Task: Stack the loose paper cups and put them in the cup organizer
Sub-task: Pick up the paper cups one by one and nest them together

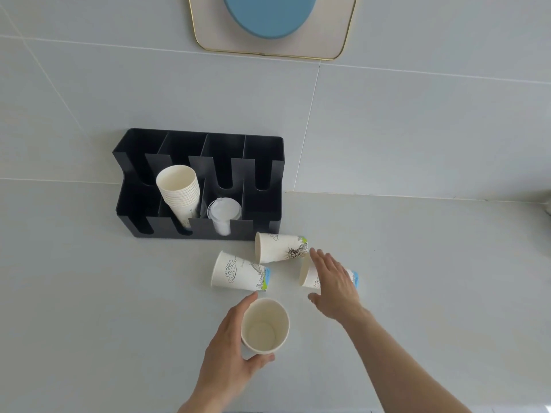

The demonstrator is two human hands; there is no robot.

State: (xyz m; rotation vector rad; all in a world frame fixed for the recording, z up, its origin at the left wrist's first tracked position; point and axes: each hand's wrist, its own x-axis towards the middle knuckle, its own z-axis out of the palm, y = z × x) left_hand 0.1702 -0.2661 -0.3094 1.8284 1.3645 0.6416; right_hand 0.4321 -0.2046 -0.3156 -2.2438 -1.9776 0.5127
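Observation:
My left hand (229, 350) grips an upright paper cup (264, 326), mouth facing up, near the counter's front. My right hand (334, 278) is spread open, fingers apart, over a cup lying on its side (307, 277), partly hiding it; whether it touches the cup is unclear. Two more printed cups lie on their sides: one (280, 247) just in front of the organizer, one (238, 272) to its left. The black cup organizer (268, 162) stands against the wall, with a stack of cups (180, 192) leaning in one slot.
Clear plastic lids (223, 214) sit in the organizer slot right of the cup stack. A gold-rimmed panel with a blue disc (269, 16) hangs on the tiled wall above. The pale counter (89, 308) stretches left and right.

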